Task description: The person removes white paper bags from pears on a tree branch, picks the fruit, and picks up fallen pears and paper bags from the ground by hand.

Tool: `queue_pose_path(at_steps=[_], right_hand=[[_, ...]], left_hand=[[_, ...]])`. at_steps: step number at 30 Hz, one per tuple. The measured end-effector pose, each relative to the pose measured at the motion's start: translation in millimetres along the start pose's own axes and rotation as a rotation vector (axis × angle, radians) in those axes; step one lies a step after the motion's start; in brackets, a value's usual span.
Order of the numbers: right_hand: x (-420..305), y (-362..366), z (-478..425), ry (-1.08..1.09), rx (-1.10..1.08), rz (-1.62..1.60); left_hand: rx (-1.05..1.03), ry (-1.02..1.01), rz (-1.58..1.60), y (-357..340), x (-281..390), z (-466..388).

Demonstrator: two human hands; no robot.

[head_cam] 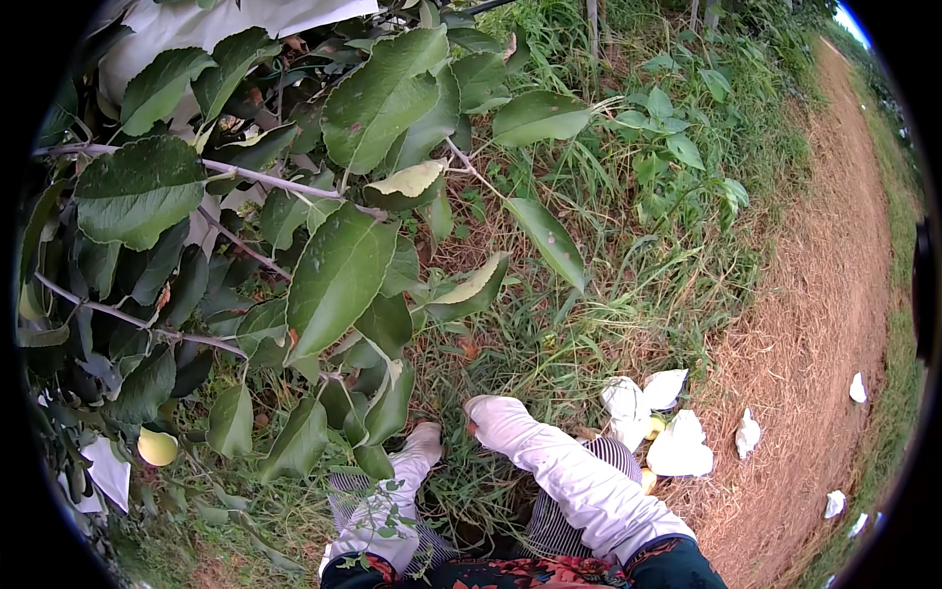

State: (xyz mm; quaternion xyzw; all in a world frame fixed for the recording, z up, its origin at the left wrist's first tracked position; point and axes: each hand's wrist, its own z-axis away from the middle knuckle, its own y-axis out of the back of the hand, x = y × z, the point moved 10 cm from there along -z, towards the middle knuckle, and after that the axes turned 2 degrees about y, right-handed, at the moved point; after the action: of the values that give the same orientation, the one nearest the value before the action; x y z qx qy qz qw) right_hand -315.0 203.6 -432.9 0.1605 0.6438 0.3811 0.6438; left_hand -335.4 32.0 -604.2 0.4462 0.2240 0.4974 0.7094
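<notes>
My right arm (pixel 567 471), in a loose white sleeve, reaches forward over the grass. Only a sliver of my right hand (pixel 471 426) shows beneath the cuff. My left sleeve (pixel 401 486) points forward beside low leaves, and my left hand is almost wholly hidden at its end. What either hand holds cannot be made out. Ahead and to the left hangs a leafy apple branch (pixel 272 177), its lowest leaves (pixel 374 460) close to my left cuff. A pale yellow apple (pixel 157 447) appears at the far left among the foliage.
White crumpled wrappings (pixel 681 445) lie to the right of my right arm, with a yellow apple (pixel 654 426) among them. More white scraps (pixel 748 433) dot the dry-grass path (pixel 824 309). A white sheet (pixel 243 18) shows behind the upper leaves; tall weeds (pixel 662 140) grow ahead.
</notes>
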Motion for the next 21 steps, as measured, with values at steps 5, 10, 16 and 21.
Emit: queue_pose_path(at_steps=[5,10,16,21], right_hand=[[-2,-3,0,-0.027,-0.058,0.010],[3,-4,1,-0.043,-0.070,0.039],[0,1,0,0.036,0.067,0.013],[5,1,-1,-0.010,0.002,0.025]], left_hand=[[-0.067,0.194,0.214,-6,-16,4],[-0.029,0.077,0.147,-22,-16,4],[0.060,-0.047,0.137,-51,-21,-15],[-0.101,0.063,0.117,-47,-15,-10]])
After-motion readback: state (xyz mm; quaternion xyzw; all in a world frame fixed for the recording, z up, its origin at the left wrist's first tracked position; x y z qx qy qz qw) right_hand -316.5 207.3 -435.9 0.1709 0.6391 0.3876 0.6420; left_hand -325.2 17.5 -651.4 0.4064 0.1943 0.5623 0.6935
